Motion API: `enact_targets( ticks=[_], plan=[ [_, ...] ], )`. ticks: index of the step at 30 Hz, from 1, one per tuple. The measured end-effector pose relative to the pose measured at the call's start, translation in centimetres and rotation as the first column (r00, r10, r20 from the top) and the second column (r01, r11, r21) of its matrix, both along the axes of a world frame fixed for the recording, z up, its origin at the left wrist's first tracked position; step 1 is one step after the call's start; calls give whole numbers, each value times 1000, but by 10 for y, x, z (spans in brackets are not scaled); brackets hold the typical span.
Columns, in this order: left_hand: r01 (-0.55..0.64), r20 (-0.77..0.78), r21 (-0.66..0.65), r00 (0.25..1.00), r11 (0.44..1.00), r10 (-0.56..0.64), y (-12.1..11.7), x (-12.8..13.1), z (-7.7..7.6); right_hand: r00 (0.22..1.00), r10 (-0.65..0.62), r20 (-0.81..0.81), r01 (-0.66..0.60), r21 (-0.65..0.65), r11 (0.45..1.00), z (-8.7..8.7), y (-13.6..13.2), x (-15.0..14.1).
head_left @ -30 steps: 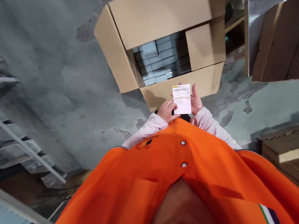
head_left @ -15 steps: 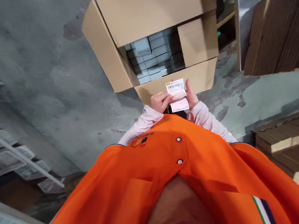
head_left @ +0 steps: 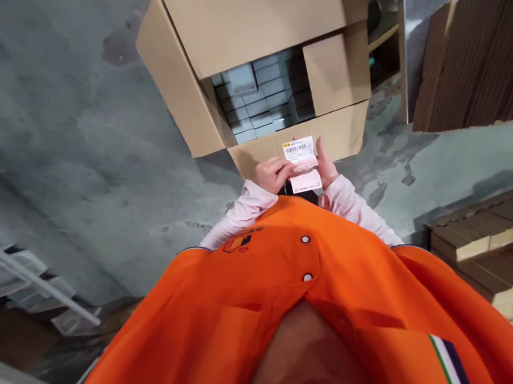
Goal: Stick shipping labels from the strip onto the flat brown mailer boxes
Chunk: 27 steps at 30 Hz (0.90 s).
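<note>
Labels (head_left: 301, 150) clamped in left hand (head_left: 270, 174) and right hand (head_left: 327, 168), near carton flap's (head_left: 344, 136) edge

My left hand (head_left: 273, 174) is at the left edge of the paper slip (head_left: 301, 150), fingers curled and pinching it, with my left forearm (head_left: 240, 213) slanting in from its lower left. My right hand (head_left: 328, 171) backs the slip's right side, thumb (head_left: 320, 148) raised beside it; the hidden fingers' grip is hard to judge. My right forearm (head_left: 359, 211) angles in from its lower right.
</note>
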<state>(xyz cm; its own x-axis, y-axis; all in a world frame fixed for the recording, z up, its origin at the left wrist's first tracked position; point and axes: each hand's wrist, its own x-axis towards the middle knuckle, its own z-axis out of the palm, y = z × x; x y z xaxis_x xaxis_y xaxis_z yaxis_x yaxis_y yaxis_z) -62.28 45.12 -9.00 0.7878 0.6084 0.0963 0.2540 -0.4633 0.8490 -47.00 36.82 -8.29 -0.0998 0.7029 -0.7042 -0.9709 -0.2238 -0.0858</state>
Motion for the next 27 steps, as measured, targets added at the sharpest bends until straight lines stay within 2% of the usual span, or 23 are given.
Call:
enact_targets(
  ticks=[9, 15, 21, 23, 27],
  plan=[
    [-7, 50, -2, 999, 1000, 7, -1, 0, 1, 996, 43, 81, -44, 19, 999, -2, -4, -1],
    [15, -75, -38, 997, 999, -18, -1, -2, 3, 989, 80, 122, -84, 27, 996, -8, -6, -2],
    [115, -9, -136, 993, 984, -117, -4, -7, 4, 987, 102, 121, -102, -5, 995, -10, -9, -4],
    [82, -59, -123, 994, 989, -90, -5, -7, 1, 982, 132, 139, -130, -24, 991, -11, -9, -7],
    [42, -305, -43, 951, 998, -54, -6, -3, -6, 980, 174, 98, -174, -11, 985, -12, -8, -16]
  ],
)
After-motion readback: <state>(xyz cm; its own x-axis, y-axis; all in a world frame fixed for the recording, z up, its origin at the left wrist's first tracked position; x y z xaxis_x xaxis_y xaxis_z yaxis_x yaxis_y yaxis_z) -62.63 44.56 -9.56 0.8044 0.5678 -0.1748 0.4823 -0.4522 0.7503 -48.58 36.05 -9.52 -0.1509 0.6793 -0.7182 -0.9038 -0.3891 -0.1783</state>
